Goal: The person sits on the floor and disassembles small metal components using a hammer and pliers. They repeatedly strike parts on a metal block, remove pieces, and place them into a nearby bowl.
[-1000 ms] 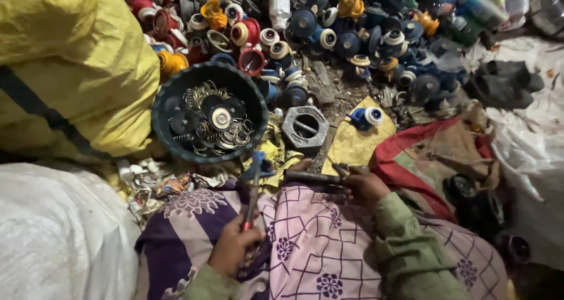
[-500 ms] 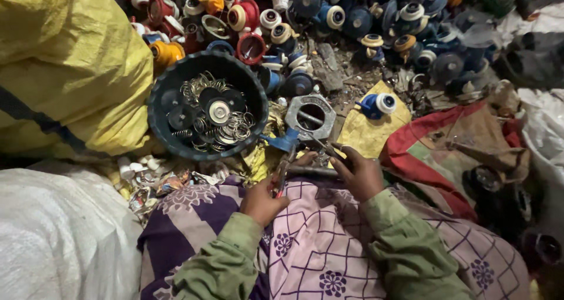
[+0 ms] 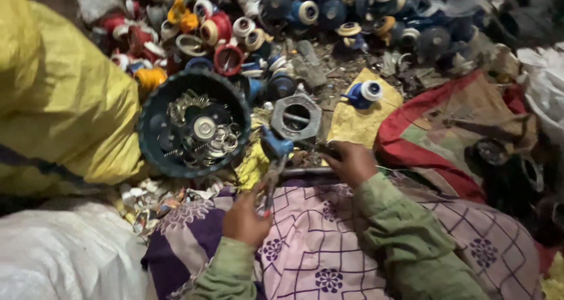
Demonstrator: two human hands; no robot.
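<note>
Pliers [image 3: 271, 179] sit gripped by the handles in our left hand [image 3: 247, 221], biting a small blue fitting [image 3: 276, 144] (rigid, light, we judge); our right hand [image 3: 351, 162] closes on a metal bar [image 3: 305, 172].

My left hand [image 3: 247, 221] grips pliers [image 3: 271, 179] whose tips pinch a small blue part [image 3: 275, 145] at twelve o'clock. My right hand [image 3: 351, 162] rests at three o'clock, against a metal rod [image 3: 302, 172]. A round dark tub [image 3: 154, 153] of metal rings sits at ten o'clock.

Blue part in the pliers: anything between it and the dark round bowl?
Nothing visible. The left hand holds pliers gripping the blue part, which sits just right of the bowl rim. Only low floor scrap lies between them.
</note>
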